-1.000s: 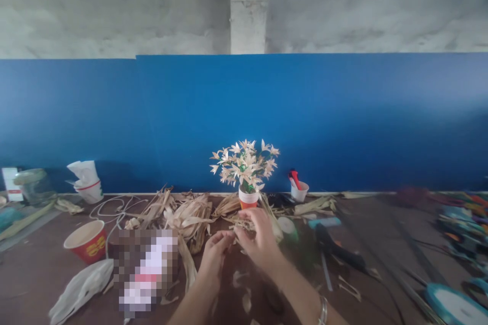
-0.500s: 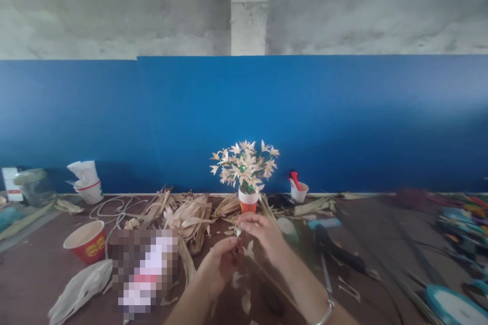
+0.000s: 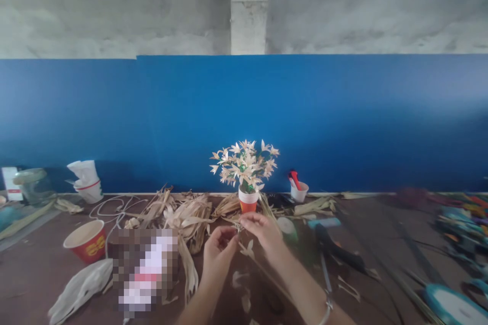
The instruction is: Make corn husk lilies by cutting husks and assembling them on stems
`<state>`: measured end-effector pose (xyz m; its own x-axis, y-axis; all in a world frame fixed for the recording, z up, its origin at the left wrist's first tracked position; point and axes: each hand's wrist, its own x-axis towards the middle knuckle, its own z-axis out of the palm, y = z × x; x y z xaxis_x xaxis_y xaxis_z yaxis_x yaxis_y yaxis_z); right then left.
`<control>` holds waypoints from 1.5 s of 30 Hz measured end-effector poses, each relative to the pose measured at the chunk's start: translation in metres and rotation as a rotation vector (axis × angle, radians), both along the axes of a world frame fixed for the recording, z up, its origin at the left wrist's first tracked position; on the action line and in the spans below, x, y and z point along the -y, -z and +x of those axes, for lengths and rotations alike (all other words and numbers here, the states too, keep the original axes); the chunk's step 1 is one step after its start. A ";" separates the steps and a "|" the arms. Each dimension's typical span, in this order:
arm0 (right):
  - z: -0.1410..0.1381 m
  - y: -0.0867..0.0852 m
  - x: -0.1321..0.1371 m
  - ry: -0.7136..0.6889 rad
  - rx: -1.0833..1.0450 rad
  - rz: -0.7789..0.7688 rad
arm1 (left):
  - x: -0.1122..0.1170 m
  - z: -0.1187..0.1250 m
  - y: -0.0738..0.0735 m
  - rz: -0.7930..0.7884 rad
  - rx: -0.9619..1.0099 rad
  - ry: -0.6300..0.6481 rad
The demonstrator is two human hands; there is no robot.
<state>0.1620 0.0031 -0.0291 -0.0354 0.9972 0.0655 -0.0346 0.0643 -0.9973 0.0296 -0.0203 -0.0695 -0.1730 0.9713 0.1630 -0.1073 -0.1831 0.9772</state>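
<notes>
Both hands work close together at the middle of the table. My right hand [image 3: 264, 236] pinches a small pale husk petal piece [image 3: 238, 228], partly hidden by the fingers. Its lower end meets my left hand [image 3: 220, 251], whose fingers are curled and pinched at the same piece. Just beyond stands a bunch of cream husk flowers [image 3: 246, 165] with green stems, upright in a red and white paper cup [image 3: 248, 202]. Under the hands a loose pale husk flower [image 3: 247, 249] and several petal scraps lie on the table.
Dried corn husks [image 3: 190, 216] are heaped to the left, near a red bowl [image 3: 86, 244] and a blurred-out item [image 3: 147, 274]. Rightward lie a dark-handled tool [image 3: 339, 249], a white cup [image 3: 299, 192] holding something red, and a ribbon roll [image 3: 455, 304]. A blue panel [image 3: 244, 111] stands behind.
My left hand has risen slightly and turned, its fingers now more curled at the petal piece. My right hand stays nearly in place. The white petal between them shows less than before.
</notes>
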 end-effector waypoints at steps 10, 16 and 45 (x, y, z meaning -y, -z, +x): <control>-0.002 0.000 0.000 0.022 0.034 0.041 | 0.004 -0.003 0.006 0.206 -0.412 -0.144; -0.001 -0.001 0.001 -0.029 0.048 0.051 | 0.004 -0.002 0.008 0.260 -0.454 -0.157; 0.147 -0.035 0.013 0.252 1.471 -0.215 | -0.001 0.002 0.009 -0.091 0.099 0.001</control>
<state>0.3094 -0.0095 0.0055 0.2314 0.9727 -0.0185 0.9650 -0.2319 -0.1225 0.0311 -0.0190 -0.0780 -0.1829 0.9815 0.0562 -0.2040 -0.0938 0.9745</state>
